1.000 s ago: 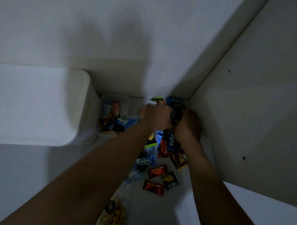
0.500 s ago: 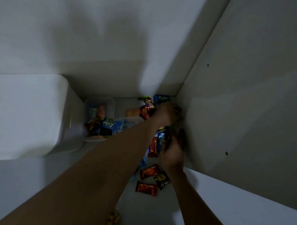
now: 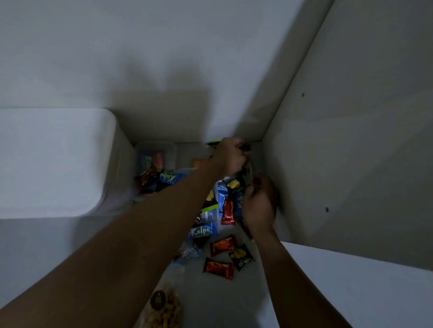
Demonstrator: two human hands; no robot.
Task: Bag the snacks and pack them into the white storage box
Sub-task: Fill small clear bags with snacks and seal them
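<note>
A: What are my hands doing?

B: Your left hand (image 3: pixel 231 157) grips the top of a clear bag (image 3: pixel 227 198) stuffed with snack packets, apparently to hold its mouth up. Your right hand (image 3: pixel 259 205) closes on the bag's side; I can't tell its exact grip.

A: And the white storage box (image 3: pixel 46 161)?

B: Left of the bag, lid on. Loose red packets (image 3: pixel 218 266) and a bag of nuts (image 3: pixel 162 312) lie unpacked on the shelf (image 3: pixel 217 312).
</note>
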